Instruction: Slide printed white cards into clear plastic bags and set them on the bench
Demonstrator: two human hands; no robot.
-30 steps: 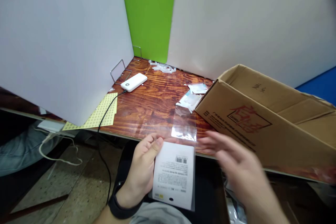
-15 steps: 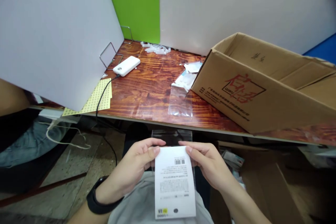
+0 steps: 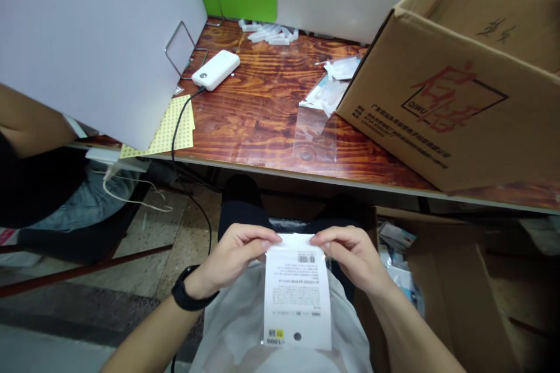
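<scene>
A white printed card (image 3: pixel 297 297) lies in a clear plastic bag over my lap. It carries a barcode, lines of small print, a yellow mark and a dark round hole, and the print appears upside down. My left hand (image 3: pixel 245 250), with a black band on its wrist, pinches the far edge of the bagged card at its left corner. At the right corner, the thumb and fingers of my right hand (image 3: pixel 347 250) are closed on that same edge. The bag's flap looks folded over there, though fingers partly hide it.
On the wooden table (image 3: pixel 262 122) stand a large cardboard box (image 3: pixel 437 99) and a white power bank (image 3: pixel 216 70) with a black cable. White plastic pieces (image 3: pixel 271 34), bagged items (image 3: pixel 328 93) and yellow sticker sheets (image 3: pixel 170 131) lie there. An open carton (image 3: pixel 455 285) holds packages below. Another person's arm (image 3: pixel 30 122) shows left.
The clear flap that stuck out past the card's far edge now appears folded down, and both hands have drawn in to pinch that edge. My view has tilted downward.
</scene>
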